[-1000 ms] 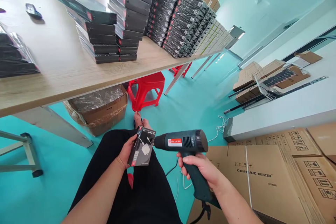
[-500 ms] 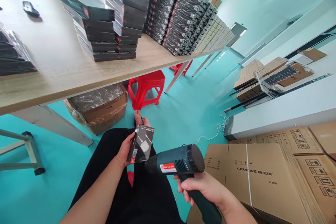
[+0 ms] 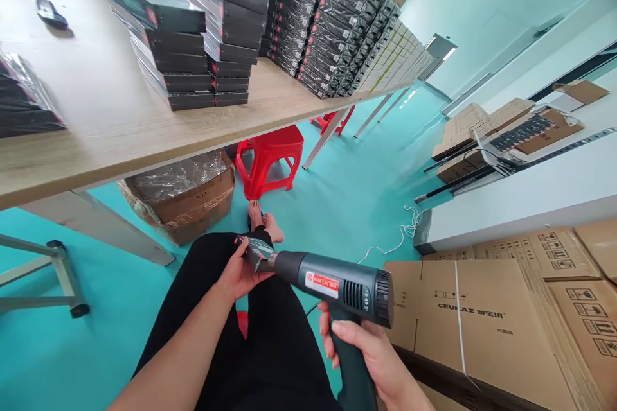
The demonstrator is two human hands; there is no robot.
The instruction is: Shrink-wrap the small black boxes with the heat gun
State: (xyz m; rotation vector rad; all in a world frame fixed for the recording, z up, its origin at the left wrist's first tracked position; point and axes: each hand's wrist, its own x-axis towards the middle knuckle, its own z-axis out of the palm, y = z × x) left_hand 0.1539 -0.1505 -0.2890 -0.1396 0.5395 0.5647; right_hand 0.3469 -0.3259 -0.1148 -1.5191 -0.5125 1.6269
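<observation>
My left hand [image 3: 240,275] grips a small black product box [image 3: 258,253] over my lap, tilted so that a narrow side faces up. In my right hand [image 3: 354,347] is a dark green heat gun [image 3: 337,284] with a red and white label, my fingers wrapped around its handle. The gun's nozzle points left and ends right at the box; whether they touch I cannot tell. Part of the box is hidden by my left fingers and the nozzle.
A long wooden table [image 3: 144,149] bears stacks of black boxes [image 3: 187,70] and a computer mouse [image 3: 51,13]. Below stand a carton with clear film [image 3: 193,196] and a red stool [image 3: 272,157]. Large cartons [image 3: 472,314] fill the lower right. A white cable [image 3: 385,248] lies on the floor.
The box has been turned from its broad printed face to a narrow side. The heat gun has swung up and right, its nozzle now level with the box.
</observation>
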